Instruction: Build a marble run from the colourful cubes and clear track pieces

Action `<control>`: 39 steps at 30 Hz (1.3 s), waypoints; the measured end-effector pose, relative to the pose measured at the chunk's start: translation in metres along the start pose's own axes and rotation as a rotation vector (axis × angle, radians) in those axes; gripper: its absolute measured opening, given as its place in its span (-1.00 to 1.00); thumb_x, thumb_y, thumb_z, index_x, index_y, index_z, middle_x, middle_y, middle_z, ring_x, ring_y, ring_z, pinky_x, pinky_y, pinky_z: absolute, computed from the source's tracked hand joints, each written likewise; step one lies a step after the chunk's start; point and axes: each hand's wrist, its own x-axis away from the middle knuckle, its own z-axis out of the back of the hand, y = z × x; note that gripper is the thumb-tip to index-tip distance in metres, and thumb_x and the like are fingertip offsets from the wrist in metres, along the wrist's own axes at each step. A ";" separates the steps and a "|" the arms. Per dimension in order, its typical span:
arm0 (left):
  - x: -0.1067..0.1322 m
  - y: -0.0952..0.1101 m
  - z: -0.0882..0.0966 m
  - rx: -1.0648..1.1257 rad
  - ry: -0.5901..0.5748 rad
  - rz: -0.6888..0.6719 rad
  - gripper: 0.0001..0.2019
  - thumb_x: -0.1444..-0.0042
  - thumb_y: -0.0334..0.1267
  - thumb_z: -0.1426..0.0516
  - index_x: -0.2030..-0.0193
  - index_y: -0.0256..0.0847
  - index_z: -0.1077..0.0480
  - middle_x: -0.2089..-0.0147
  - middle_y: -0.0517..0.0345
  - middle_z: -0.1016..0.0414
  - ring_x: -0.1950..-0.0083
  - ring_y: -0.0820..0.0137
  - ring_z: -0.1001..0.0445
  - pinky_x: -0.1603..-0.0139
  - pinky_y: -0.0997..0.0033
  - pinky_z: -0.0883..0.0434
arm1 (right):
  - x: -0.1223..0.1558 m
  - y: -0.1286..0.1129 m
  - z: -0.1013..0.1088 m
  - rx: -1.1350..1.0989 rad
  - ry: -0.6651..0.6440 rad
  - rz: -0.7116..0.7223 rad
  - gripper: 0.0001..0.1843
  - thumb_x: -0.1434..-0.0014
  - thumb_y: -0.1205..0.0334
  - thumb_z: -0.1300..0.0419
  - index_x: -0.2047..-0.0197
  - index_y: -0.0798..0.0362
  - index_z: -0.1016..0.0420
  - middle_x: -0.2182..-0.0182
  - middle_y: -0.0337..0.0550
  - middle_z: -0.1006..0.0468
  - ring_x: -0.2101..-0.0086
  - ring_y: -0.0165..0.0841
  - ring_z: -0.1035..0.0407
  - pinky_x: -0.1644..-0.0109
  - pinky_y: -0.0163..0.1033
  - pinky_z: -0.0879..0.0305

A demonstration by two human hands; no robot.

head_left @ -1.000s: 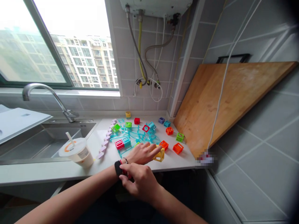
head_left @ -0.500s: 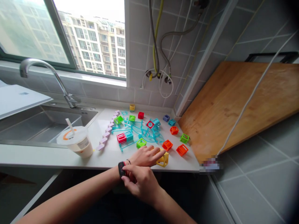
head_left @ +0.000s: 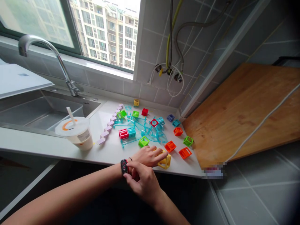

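A black fitness band (head_left: 124,167) with a lit screen circles my left wrist, beside a thin dark bracelet. My left hand (head_left: 148,156) is palm down over the counter's front edge, fingers stretched out and holding nothing. Partly behind its fingertips is a yellow hollow cube (head_left: 166,161); whether they touch it I cannot tell. My right hand (head_left: 145,182) is bent in below, its thumb and forefinger closed on the band's edge. A green hollow cube (head_left: 143,141) lies just beyond my left hand, and an orange one (head_left: 170,146) is off to its right.
Several coloured cubes and clear blue plastic parts (head_left: 150,129) spread over the white counter (head_left: 103,154). A zigzag pale purple strip (head_left: 109,128) runs to their left. A lidded drink cup (head_left: 77,134) stands near the sink (head_left: 93,107). At right leans a wooden board (head_left: 243,109).
The band's screen was dark and is now lit. My view has tilted and shifted a little; both hands keep nearly the same pose.
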 end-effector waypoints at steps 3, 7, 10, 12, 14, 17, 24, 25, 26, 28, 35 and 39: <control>0.000 0.000 -0.004 0.006 0.019 -0.004 -0.63 -0.43 -0.27 0.00 -0.33 -0.18 -0.22 0.03 0.00 -0.57 0.16 0.28 -0.53 0.38 0.33 -0.34 | 0.001 0.000 0.002 0.030 -0.048 0.028 -0.73 -0.28 0.30 -0.23 -0.06 0.05 -0.52 0.40 -0.20 -0.59 0.43 -0.36 -0.51 0.19 -0.31 -0.52; 0.000 0.000 -0.007 0.002 0.026 -0.020 -0.62 -0.45 -0.26 0.02 -0.35 -0.17 -0.20 0.01 -0.01 -0.56 0.14 0.29 -0.53 0.37 0.33 -0.33 | 0.000 -0.002 0.005 0.104 -0.126 0.098 -0.70 -0.32 0.35 -0.16 -0.09 -0.01 -0.53 0.23 -0.10 -0.63 0.25 -0.29 -0.56 0.03 -0.25 -0.50; -0.001 0.001 -0.005 0.005 0.037 -0.006 -0.64 -0.45 -0.25 0.02 -0.34 -0.17 -0.21 0.02 -0.01 -0.57 0.15 0.28 -0.53 0.37 0.33 -0.31 | 0.001 0.000 0.004 0.077 -0.069 0.016 -0.85 -0.29 0.29 -0.22 0.06 0.04 -0.52 0.38 -0.18 -0.57 0.38 -0.34 -0.50 0.18 -0.30 -0.49; -0.002 0.001 -0.003 0.007 0.036 0.003 -0.64 -0.46 -0.25 0.03 -0.33 -0.17 -0.22 0.03 -0.01 -0.57 0.16 0.29 -0.53 0.37 0.34 -0.30 | 0.003 0.002 0.002 0.054 -0.042 -0.045 -0.84 -0.27 0.25 -0.26 0.08 0.05 -0.48 0.46 -0.25 -0.51 0.46 -0.37 -0.45 0.26 -0.33 -0.46; -0.002 0.002 -0.002 0.007 0.025 0.003 -0.64 -0.46 -0.26 0.04 -0.34 -0.17 -0.22 0.02 -0.01 -0.58 0.16 0.28 -0.52 0.37 0.34 -0.30 | 0.004 0.002 0.002 0.048 -0.046 -0.061 -0.77 -0.26 0.25 -0.26 0.01 0.05 -0.46 0.46 -0.27 -0.51 0.45 -0.36 -0.46 0.24 -0.32 -0.47; -0.001 0.001 -0.004 0.009 0.015 -0.013 -0.63 -0.46 -0.25 0.03 -0.35 -0.18 -0.21 -0.02 -0.04 -0.57 0.13 0.27 -0.52 0.35 0.33 -0.31 | 0.002 0.000 0.005 0.061 -0.093 0.005 -0.66 -0.28 0.28 -0.22 -0.12 0.02 -0.45 0.34 -0.19 -0.60 0.38 -0.34 -0.52 0.13 -0.28 -0.51; -0.002 -0.001 -0.009 0.002 0.023 -0.011 -0.58 -0.40 -0.24 -0.05 -0.37 -0.15 -0.20 0.00 -0.04 -0.56 0.14 0.29 -0.50 0.33 0.38 -0.32 | -0.003 -0.008 0.011 0.129 -0.141 0.018 -0.68 -0.29 0.29 -0.20 -0.12 0.04 -0.48 0.20 -0.08 -0.65 0.21 -0.25 -0.59 -0.03 -0.22 -0.53; -0.002 -0.001 -0.008 0.001 0.025 -0.013 -0.57 -0.40 -0.24 -0.05 -0.36 -0.15 -0.20 0.00 -0.03 -0.56 0.14 0.29 -0.50 0.34 0.39 -0.32 | -0.003 -0.009 0.012 0.146 -0.162 0.034 -0.68 -0.30 0.31 -0.19 -0.11 0.02 -0.49 0.17 -0.07 -0.65 0.15 -0.23 -0.60 -0.07 -0.21 -0.52; -0.003 -0.001 -0.007 0.000 0.024 -0.017 -0.57 -0.40 -0.25 -0.05 -0.36 -0.16 -0.20 0.01 -0.03 -0.56 0.14 0.29 -0.50 0.35 0.39 -0.32 | -0.004 -0.009 0.013 0.166 -0.190 0.056 -0.67 -0.30 0.35 -0.17 -0.12 0.00 -0.50 0.13 -0.06 -0.64 0.10 -0.22 -0.59 -0.11 -0.20 -0.50; -0.003 0.000 -0.005 -0.002 0.021 -0.024 -0.58 -0.40 -0.26 -0.04 -0.36 -0.17 -0.21 0.01 -0.03 -0.56 0.15 0.29 -0.51 0.36 0.38 -0.33 | -0.004 -0.010 0.015 0.195 -0.232 0.087 -0.59 -0.31 0.40 -0.14 -0.19 -0.07 -0.48 0.06 -0.07 -0.63 0.04 -0.22 -0.57 -0.13 -0.20 -0.49; 0.000 0.002 -0.004 0.010 0.042 0.005 -0.60 -0.41 -0.24 -0.04 -0.34 -0.19 -0.23 0.01 -0.03 -0.57 0.13 0.27 -0.54 0.32 0.36 -0.38 | -0.005 -0.008 0.015 0.090 -0.162 0.007 -0.67 -0.32 0.29 -0.22 -0.14 0.04 -0.46 0.23 -0.11 -0.64 0.27 -0.27 -0.57 0.04 -0.25 -0.54; 0.002 0.004 -0.006 0.022 0.068 0.016 -0.61 -0.40 -0.25 -0.05 -0.33 -0.19 -0.25 0.03 -0.03 -0.56 0.13 0.29 -0.53 0.32 0.41 -0.40 | -0.006 -0.013 0.017 0.153 -0.267 0.043 -0.64 -0.33 0.36 -0.16 -0.16 -0.05 -0.50 0.11 -0.08 -0.64 0.14 -0.24 -0.59 -0.05 -0.22 -0.51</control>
